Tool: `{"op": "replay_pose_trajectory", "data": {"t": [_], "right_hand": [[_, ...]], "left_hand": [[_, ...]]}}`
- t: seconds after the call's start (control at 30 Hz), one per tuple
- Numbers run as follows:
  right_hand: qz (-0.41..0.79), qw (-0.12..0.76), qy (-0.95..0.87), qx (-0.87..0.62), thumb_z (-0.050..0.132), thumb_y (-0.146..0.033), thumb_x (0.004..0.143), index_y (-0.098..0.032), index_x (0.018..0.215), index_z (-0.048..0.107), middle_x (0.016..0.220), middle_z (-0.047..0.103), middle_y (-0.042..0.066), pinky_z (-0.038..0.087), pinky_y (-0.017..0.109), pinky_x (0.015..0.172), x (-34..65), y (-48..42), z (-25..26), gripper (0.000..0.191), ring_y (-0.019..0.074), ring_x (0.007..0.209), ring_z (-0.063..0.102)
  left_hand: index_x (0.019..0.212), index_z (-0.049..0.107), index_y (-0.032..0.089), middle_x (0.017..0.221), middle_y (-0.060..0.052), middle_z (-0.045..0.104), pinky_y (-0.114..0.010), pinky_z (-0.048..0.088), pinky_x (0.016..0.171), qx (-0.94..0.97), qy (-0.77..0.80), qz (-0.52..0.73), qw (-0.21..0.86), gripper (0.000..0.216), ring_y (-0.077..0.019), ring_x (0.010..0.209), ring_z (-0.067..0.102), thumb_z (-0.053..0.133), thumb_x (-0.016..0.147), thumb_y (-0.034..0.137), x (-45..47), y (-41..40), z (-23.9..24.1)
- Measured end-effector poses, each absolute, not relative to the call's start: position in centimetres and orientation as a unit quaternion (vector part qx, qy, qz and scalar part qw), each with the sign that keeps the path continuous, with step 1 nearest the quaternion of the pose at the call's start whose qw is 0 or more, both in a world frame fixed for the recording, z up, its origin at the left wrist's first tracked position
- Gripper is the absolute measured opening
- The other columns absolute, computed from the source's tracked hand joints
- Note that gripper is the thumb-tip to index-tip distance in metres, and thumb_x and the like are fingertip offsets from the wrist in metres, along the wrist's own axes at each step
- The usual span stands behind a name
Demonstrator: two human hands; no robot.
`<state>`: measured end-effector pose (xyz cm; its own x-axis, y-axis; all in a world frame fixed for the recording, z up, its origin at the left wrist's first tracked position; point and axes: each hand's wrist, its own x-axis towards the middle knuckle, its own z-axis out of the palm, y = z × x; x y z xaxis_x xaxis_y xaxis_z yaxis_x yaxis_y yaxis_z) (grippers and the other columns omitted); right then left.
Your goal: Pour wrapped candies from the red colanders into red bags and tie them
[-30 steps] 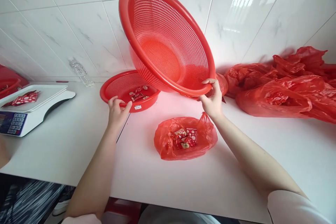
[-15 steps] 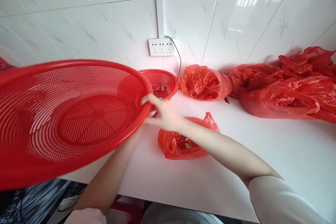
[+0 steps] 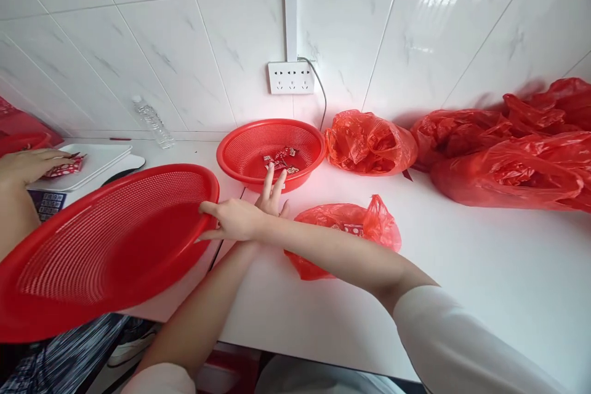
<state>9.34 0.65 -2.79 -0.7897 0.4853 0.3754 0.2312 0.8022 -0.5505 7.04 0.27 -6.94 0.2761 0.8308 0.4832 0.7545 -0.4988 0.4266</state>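
White wall tiles back a white tabletop. The right hand reaches across to the left and grips the rim of a large red sieve basket, which tilts over the tabletop's front left edge. The left hand, mostly hidden behind it, has its fingers stretched out loose just beside a small red basket holding wrapped sweets. A red bag lies behind the right forearm. At far left, another person's hand rests on a scale.

Right hand hides most of the left hand; left edge crops the basket.
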Motion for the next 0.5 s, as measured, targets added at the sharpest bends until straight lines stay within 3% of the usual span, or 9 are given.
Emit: {"op": "replay_pose_trajectory", "data": {"t": [0.13, 0.23, 0.27, 0.33, 0.4, 0.47, 0.5], "right_hand": [[0.197, 0.240, -0.915, -0.258, 0.051, -0.059, 0.086, -0.019, 0.102, 0.053, 0.074, 0.061, 0.005, 0.041, 0.031, 0.057, 7.3, 1.2, -3.0, 0.043, 0.0238, 0.067, 0.061], [0.277, 0.279, -0.871, -0.294, 0.057, -0.038, 0.085, -0.019, 0.107, 0.055, 0.087, 0.066, 0.007, 0.046, 0.031, 0.066, 5.7, 1.6, -3.2, 0.029, 0.0243, 0.083, 0.063], [0.322, 0.290, -0.851, -0.295, 0.058, -0.031, 0.084, -0.018, 0.113, 0.054, 0.089, 0.067, 0.007, 0.048, 0.031, 0.071, 5.3, 1.7, -3.2, 0.033, 0.0240, 0.088, 0.063], [0.442, 0.280, -0.810, -0.265, 0.062, -0.024, 0.080, -0.017, 0.135, 0.041, 0.094, 0.068, 0.008, 0.050, 0.032, 0.077, 4.8, 2.0, -3.3, 0.060, 0.0233, 0.094, 0.064], [0.562, 0.256, -0.757, -0.213, 0.069, -0.026, 0.075, -0.019, 0.150, 0.013, 0.111, 0.066, 0.012, 0.053, 0.033, 0.078, 4.6, 2.3, -3.3, 0.094, 0.0238, 0.103, 0.063], [0.627, 0.255, -0.711, -0.191, 0.074, -0.030, 0.071, -0.024, 0.152, -0.005, 0.136, 0.052, 0.016, 0.054, 0.032, 0.078, 4.7, 2.5, -3.2, 0.113, 0.0242, 0.116, 0.059], [0.635, 0.260, -0.699, -0.200, 0.075, -0.032, 0.069, -0.025, 0.152, -0.004, 0.143, 0.044, 0.018, 0.055, 0.032, 0.079, 4.9, 2.5, -3.0, 0.115, 0.0244, 0.119, 0.057]], "left_hand": [[0.152, 0.020, 0.028, 0.161, -0.008, 0.004, -0.036, 0.055, 0.082, 0.816, 0.492, 0.303, 0.020, 0.070, -0.0301, 0.126, 0.051, 0.050, 0.090, 0.030, 7.2, 0.1, -7.2], [0.152, 0.020, 0.028, 0.162, -0.006, 0.004, -0.034, 0.055, 0.082, 0.813, 0.500, 0.299, 0.016, 0.069, -0.0284, 0.129, 0.049, 0.049, 0.090, 0.027, 7.5, -0.1, -7.0], [0.152, 0.019, 0.029, 0.162, -0.006, 0.003, -0.033, 0.055, 0.082, 0.813, 0.499, 0.298, 0.017, 0.069, -0.0280, 0.130, 0.047, 0.048, 0.090, 0.026, 7.6, -0.1, -7.0], [0.152, 0.019, 0.029, 0.162, -0.005, 0.003, -0.032, 0.056, 0.081, 0.814, 0.499, 0.296, 0.021, 0.068, -0.0279, 0.132, 0.045, 0.048, 0.090, 0.027, 7.6, -0.2, -6.9], [0.152, 0.019, 0.029, 0.162, -0.006, 0.003, -0.032, 0.056, 0.078, 0.816, 0.497, 0.294, 0.028, 0.069, -0.0286, 0.132, 0.045, 0.048, 0.090, 0.029, 7.6, -0.2, -6.8], [0.152, 0.018, 0.029, 0.162, -0.006, 0.002, -0.033, 0.056, 0.076, 0.815, 0.498, 0.295, 0.039, 0.070, -0.0296, 0.131, 0.046, 0.049, 0.090, 0.031, 7.4, -0.1, -6.8], [0.153, 0.018, 0.029, 0.162, -0.006, 0.002, -0.033, 0.056, 0.076, 0.815, 0.497, 0.294, 0.047, 0.070, -0.0299, 0.130, 0.047, 0.049, 0.090, 0.032, 7.3, 0.0, -6.8]]}}
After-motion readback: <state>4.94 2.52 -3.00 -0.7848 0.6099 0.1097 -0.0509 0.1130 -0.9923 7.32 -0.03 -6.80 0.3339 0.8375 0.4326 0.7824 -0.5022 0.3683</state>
